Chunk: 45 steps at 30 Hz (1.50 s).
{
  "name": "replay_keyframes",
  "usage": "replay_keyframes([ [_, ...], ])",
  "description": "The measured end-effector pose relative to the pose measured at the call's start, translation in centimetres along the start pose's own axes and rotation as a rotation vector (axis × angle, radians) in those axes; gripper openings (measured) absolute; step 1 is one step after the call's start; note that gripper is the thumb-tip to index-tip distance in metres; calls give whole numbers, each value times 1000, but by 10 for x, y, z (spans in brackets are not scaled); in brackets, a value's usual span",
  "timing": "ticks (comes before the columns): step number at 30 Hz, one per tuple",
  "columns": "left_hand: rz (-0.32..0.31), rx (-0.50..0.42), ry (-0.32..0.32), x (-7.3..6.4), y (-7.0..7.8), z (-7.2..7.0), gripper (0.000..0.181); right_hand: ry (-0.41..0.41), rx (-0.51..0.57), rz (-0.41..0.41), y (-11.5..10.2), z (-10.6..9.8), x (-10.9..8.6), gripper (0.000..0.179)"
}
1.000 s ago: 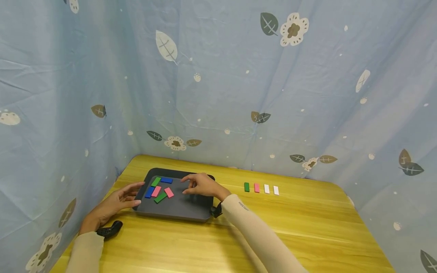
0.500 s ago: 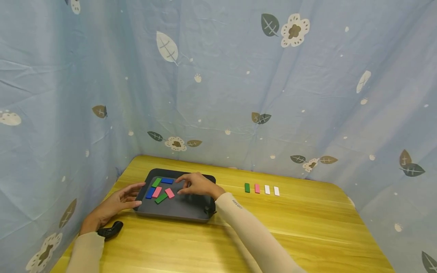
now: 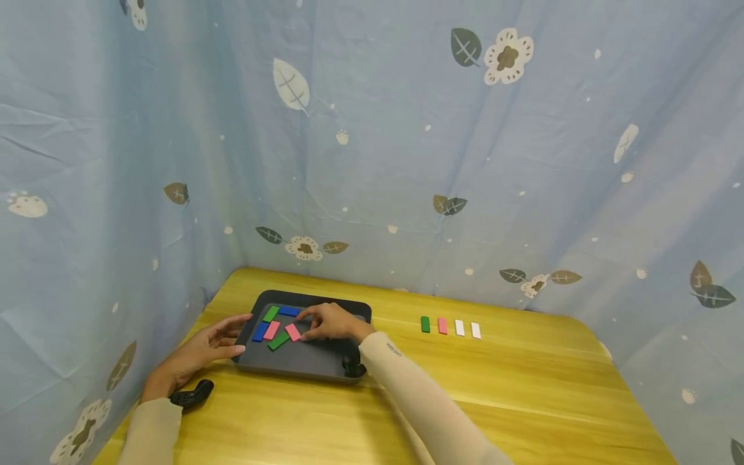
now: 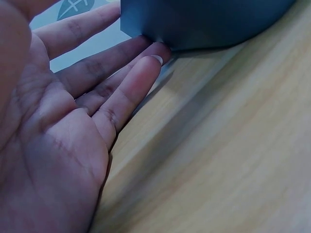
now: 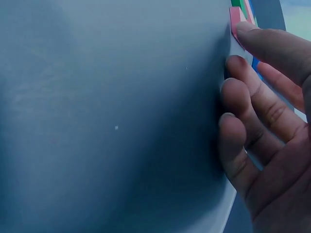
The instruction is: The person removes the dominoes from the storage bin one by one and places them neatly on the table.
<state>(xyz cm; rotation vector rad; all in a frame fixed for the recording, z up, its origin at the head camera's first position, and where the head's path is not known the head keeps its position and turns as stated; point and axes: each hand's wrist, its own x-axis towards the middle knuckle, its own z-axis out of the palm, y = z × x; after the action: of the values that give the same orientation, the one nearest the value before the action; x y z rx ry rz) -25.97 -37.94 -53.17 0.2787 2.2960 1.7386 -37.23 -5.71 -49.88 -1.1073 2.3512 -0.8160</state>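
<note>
Inside a dark grey tray [image 3: 316, 365] lie several small flat blocks. A pink block [image 3: 293, 332] lies tilted beside a green block [image 3: 278, 341], right of another pink block [image 3: 271, 330] and a blue block [image 3: 261, 332]. My right hand [image 3: 332, 321] reaches over the tray, its thumb touching the tilted pink block [image 5: 235, 20]; its index fingertip is near the block's far end, and I see no firm pinch. My left hand [image 3: 208, 345] rests at the tray's left side, fingers fairly straight, fingertips against the tray's outer wall [image 4: 194, 24].
On the wooden table [image 3: 279, 420], right of the tray, a row holds a green block [image 3: 425, 324], a pink block [image 3: 443, 325] and two white blocks [image 3: 460, 327]. A second blue block [image 3: 289, 311] lies at the tray's back. A patterned curtain [image 3: 383, 129] surrounds the table.
My right hand has moved left across the tray to the tilted pink block, its thumb now touching it. The left hand stays at the tray's side. The view shifts slightly.
</note>
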Motion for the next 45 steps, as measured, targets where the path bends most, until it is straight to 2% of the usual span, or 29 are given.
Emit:
replay_keyframes([
  [13,-1,9,13,1,-3,-1,71,-46,-18,44,-4,0,5,52],
  [20,20,7,27,1,-2,0,69,-33,-14,68,-5,0,6,46],
  [27,16,10,32,0,-3,0,69,-70,-15,53,-5,-2,7,55],
  [32,8,9,31,-1,0,1,70,-96,-24,39,-7,-3,7,51],
  [45,40,16,26,-1,0,0,71,-9,-19,74,-4,2,9,43],
])
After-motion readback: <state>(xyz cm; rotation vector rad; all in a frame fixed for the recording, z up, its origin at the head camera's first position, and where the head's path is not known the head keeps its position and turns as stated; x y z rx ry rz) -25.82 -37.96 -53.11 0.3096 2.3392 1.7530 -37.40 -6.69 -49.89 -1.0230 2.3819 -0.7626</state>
